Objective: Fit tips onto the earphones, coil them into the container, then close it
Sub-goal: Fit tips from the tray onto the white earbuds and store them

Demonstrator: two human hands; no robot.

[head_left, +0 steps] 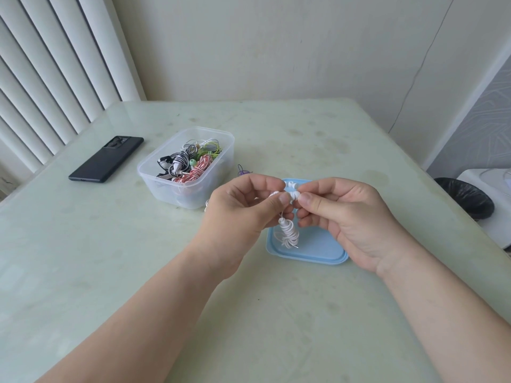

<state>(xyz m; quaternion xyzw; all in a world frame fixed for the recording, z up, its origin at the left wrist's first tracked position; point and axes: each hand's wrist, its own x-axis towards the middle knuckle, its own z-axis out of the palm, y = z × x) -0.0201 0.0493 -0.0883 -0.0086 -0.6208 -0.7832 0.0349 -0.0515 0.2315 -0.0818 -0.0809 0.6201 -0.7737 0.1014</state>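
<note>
Above the blue lid (318, 254), the left hand (243, 208) pinches the white earphones (289, 232) by a bud, apparently so the right hand (345, 214) can press its pinched tip (295, 195) on, with the open container (154, 172) left of the lid.

Pale green table (304, 313): black phone (106, 159) far left, clear container (185, 167) centre, blue lid (318, 251) nearer, right.
</note>
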